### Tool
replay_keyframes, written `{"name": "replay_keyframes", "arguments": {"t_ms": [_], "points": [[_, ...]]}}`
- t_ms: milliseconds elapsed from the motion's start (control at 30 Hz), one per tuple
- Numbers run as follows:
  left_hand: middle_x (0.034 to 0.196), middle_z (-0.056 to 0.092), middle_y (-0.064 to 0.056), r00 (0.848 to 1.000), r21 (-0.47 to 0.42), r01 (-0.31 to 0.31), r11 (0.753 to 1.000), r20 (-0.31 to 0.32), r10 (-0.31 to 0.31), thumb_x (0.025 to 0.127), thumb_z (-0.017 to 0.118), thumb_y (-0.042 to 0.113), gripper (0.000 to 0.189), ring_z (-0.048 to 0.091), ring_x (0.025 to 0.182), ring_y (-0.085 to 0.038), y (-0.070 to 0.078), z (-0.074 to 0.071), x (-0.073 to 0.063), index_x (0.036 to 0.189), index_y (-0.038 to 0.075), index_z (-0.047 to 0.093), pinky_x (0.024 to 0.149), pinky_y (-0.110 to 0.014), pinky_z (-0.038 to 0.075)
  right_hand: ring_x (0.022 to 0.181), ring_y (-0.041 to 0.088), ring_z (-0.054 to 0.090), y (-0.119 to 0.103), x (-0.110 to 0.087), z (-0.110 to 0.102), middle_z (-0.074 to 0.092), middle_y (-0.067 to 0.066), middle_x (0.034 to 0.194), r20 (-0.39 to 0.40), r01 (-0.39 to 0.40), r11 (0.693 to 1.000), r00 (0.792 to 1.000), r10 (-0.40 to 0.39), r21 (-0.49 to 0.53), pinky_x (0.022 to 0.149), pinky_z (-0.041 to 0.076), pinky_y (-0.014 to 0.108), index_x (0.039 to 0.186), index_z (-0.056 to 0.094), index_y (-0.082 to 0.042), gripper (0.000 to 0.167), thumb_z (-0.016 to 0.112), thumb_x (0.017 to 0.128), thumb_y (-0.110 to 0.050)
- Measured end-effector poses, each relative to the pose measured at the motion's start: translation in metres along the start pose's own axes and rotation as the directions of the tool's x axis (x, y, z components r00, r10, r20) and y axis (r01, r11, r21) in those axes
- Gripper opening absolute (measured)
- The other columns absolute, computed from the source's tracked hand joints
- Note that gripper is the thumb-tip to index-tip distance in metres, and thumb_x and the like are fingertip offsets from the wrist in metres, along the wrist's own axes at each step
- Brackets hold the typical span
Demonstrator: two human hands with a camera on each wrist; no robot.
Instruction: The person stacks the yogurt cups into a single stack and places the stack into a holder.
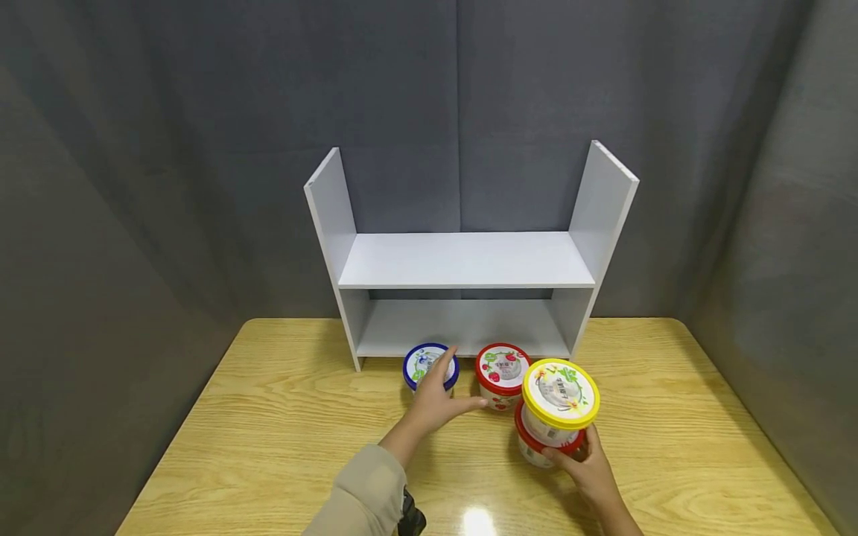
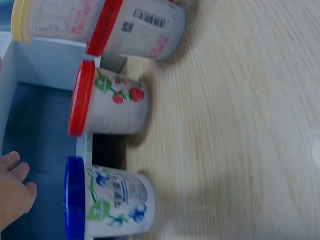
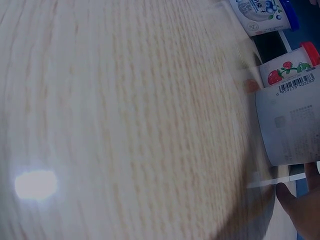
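In front of the white two-tier board shelf (image 1: 469,260), leftmost, stands a round pale blue-lidded tub (image 2: 111,200), the left hand (image 1: 432,402) spread over it; then a round pale red-lidded tub (image 1: 501,372); then a round yellow-lidded tub (image 1: 561,394) stacked on a second red-lidded tub (image 2: 137,30), which the right hand (image 1: 593,473) pinches. Best keep that level. Only the left wrist view shows the left fingers (image 2: 21,171) clear of the blue lid (image 2: 75,197)

Seemingly four tubs (image 1: 503,370), one shelf (image 1: 465,260)
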State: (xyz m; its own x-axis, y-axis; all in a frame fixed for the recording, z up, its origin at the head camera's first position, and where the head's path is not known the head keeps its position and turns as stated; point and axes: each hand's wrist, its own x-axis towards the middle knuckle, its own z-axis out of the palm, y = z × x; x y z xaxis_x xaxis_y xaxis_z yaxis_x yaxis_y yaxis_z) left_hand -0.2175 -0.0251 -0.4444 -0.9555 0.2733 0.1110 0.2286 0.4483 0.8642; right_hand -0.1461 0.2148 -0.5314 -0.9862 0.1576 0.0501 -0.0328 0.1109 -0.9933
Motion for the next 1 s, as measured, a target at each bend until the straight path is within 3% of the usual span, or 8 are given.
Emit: {"name": "replay_keyframes", "arguments": {"t_ms": [200, 400, 567, 767, 1000], "points": [[0.137, 0.026, -0.011, 0.994, 0.080, -0.001, 0.997, -0.112, 0.010, 0.060, 0.075, 0.042, 0.092, 0.020, 0.123, -0.036, -0.015, -0.006, -0.002, 0.135, 0.018, 0.028, 0.093, -0.056, 0.019, 0.097, -0.002, 0.044, 0.000, -0.001, 0.000, 0.044, -0.014, 0.110, 0.001, 0.013, 1.000, 1.000, -0.013, 0.022, 0.078, 0.038, 0.014, 0.126, 0.028, -0.015, 0.069, 0.067, 0.071, 0.000], [0.137, 0.026, -0.016, 0.972, 0.137, -0.046, 0.990, -0.222, 0.076, 0.059, 0.078, 0.033, 0.093, 0.016, 0.126, -0.032, -0.035, -0.008, 0.000, 0.132, 0.003, 0.031, 0.096, -0.053, 0.012, 0.097, -0.003, 0.043, 0.000, 0.000, -0.001, 0.043, -0.012, 0.111, 0.000, -0.001, 1.000, 1.000, 0.001, -0.008, 0.079, 0.037, 0.014, 0.126, 0.028, -0.015, 0.069, 0.067, 0.071, -0.002], [0.137, 0.021, -0.018, 0.953, 0.126, -0.001, 0.992, -0.299, 0.039, 0.058, 0.079, 0.031, 0.094, 0.015, 0.125, -0.034, -0.050, -0.008, 0.003, 0.133, 0.002, 0.028, 0.094, -0.052, 0.013, 0.096, -0.002, 0.044, 0.001, 0.001, -0.002, 0.044, -0.012, 0.109, -0.007, 0.021, 1.000, 1.000, -0.021, -0.017, 0.078, 0.038, 0.015, 0.126, 0.029, -0.014, 0.069, 0.067, 0.071, 0.000], [0.139, 0.019, -0.018, 0.947, 0.088, 0.069, 0.994, -0.319, -0.038, 0.058, 0.078, 0.036, 0.102, 0.015, 0.126, -0.030, -0.060, -0.009, 0.005, 0.135, 0.003, 0.021, 0.094, -0.050, 0.014, 0.096, -0.001, 0.045, 0.002, 0.000, -0.002, 0.045, -0.014, 0.109, -0.001, 0.029, 1.000, 1.000, -0.029, 0.010, 0.077, 0.039, 0.016, 0.127, 0.028, -0.015, 0.071, 0.067, 0.070, 0.002], [0.138, 0.019, -0.018, 0.945, 0.111, 0.125, 0.986, -0.315, -0.084, 0.057, 0.078, 0.036, 0.104, 0.017, 0.126, -0.030, -0.067, -0.008, 0.013, 0.135, 0.001, 0.020, 0.092, -0.051, 0.018, 0.097, 0.000, 0.045, 0.004, 0.000, -0.003, 0.043, -0.005, 0.113, 0.015, 0.068, 0.996, 0.998, -0.068, 0.050, 0.077, 0.040, 0.016, 0.126, 0.029, -0.017, 0.069, 0.067, 0.071, 0.000]]}}
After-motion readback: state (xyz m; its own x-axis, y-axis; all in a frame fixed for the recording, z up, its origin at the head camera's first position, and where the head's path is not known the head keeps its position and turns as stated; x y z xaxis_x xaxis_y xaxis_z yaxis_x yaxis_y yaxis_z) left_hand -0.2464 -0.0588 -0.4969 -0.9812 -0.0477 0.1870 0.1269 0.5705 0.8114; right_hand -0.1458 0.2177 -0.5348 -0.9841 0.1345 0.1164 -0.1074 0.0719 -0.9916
